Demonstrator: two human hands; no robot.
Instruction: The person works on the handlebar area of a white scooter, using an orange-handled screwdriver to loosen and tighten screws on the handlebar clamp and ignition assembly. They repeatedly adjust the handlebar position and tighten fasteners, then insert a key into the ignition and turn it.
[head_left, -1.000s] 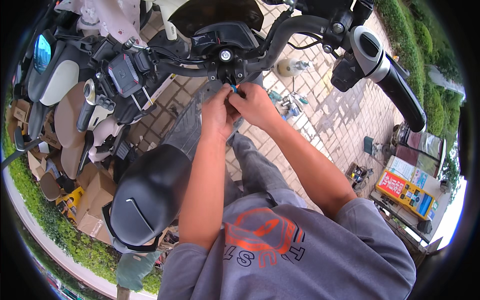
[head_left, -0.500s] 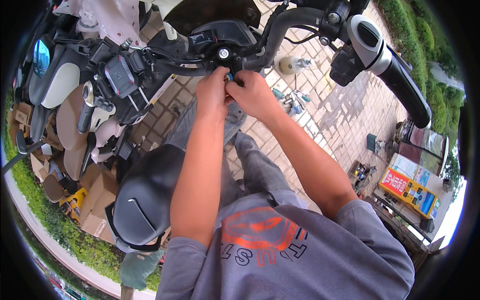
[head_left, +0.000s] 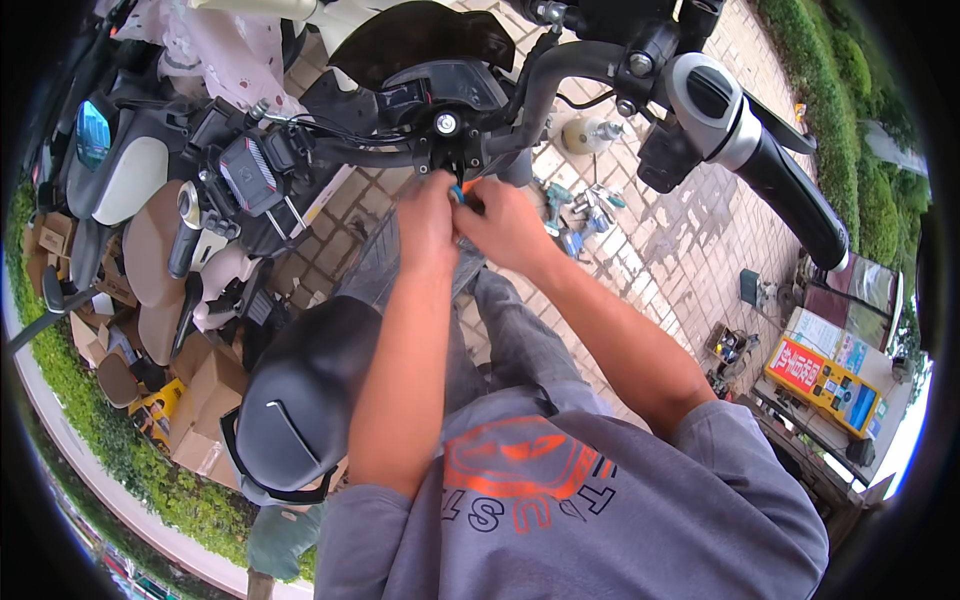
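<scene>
Both hands meet just below the steering column of a black electric scooter, under its round silver key lock [head_left: 446, 123]. My left hand [head_left: 428, 218] is closed, its fingertips pinched together near a dark strand from the column. Beside it, my right hand [head_left: 502, 222] has curled fingers and a bent thumb. Between them shows a small blue piece [head_left: 457, 194], with a bit of orange at the right fingers. What these pieces are is too small to tell, and the fingers partly cover them. Above the hands is the handlebar [head_left: 560, 72], with its right grip [head_left: 775, 185].
A black scooter seat [head_left: 300, 390] is at my left. Other scooters [head_left: 250, 175] and cardboard boxes [head_left: 205, 400] crowd beyond it. On the paving lie a teal power drill [head_left: 556, 203], other tools and a pale round container [head_left: 590, 135]. A yellow box [head_left: 835, 395] stands on a cart at right.
Both hands have drawn slightly down from the column, toward me. A bit of orange now shows by my right fingers. The view has shifted a little, moving the handlebar grip left.
</scene>
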